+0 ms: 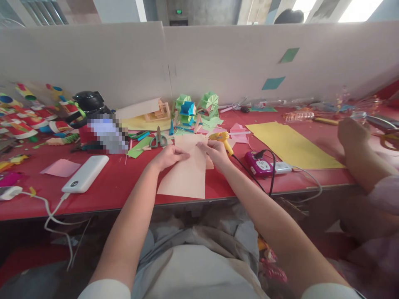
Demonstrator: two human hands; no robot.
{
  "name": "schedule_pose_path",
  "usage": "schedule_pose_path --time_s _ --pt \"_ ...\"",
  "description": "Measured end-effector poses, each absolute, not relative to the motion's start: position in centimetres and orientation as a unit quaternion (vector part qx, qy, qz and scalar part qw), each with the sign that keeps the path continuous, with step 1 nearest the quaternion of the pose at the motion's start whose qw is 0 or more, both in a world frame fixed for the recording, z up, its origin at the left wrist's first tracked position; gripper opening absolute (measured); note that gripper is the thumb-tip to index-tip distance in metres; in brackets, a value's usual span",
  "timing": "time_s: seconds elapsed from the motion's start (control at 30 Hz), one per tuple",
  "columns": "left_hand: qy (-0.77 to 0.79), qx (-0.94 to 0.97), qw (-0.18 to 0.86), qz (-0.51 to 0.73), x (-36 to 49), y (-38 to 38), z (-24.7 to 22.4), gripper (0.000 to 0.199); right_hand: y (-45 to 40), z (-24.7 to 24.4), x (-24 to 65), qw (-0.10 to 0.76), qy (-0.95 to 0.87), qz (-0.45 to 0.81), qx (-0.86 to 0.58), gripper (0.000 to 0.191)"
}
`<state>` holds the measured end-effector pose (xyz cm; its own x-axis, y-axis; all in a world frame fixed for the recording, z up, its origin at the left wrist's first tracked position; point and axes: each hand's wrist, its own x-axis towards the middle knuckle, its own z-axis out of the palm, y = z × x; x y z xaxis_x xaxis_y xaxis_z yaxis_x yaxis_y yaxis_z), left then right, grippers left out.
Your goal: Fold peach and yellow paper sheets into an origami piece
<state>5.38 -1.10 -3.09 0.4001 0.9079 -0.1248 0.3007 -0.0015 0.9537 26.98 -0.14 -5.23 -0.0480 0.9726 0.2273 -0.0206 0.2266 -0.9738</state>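
Note:
A pale peach sheet of paper [183, 180] is in front of me, its lower end near the table's front edge. My left hand [170, 158] grips it at the left edge, thumb and fingertips reaching over the sheet. On the opposite edge, my right hand [216, 153] pinches the paper with the thumb on top; some of its fingers are hidden. A smaller peach piece [209, 162] shows beneath the sheet's right side. Just beyond my right hand lies a yellow glue gun [220, 137]. Grey-green-handled scissors [158, 139] rest beyond my left hand.
Green and blue folded-paper shapes [188, 112] stand behind the sheet. A white power bank [86, 174] is left. Right are a purple power strip [258, 165] with cables and yellow paper [293, 145]. Another person's hand [354, 135] is at far right.

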Motion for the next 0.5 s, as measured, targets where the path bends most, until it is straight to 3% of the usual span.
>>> schedule_pose_path --time_s 0.2,0.5 --pt "0.528 0.713 0.418 0.195 1.1 -1.7 -2.1 0.036 -0.1 -5.2 26.8 0.564 -0.557 0.445 -0.417 0.041" --pt "0.516 0.788 0.272 0.197 -1.2 -1.7 -2.9 0.033 0.1 -5.3 26.3 0.562 -0.533 0.500 -0.388 0.039"
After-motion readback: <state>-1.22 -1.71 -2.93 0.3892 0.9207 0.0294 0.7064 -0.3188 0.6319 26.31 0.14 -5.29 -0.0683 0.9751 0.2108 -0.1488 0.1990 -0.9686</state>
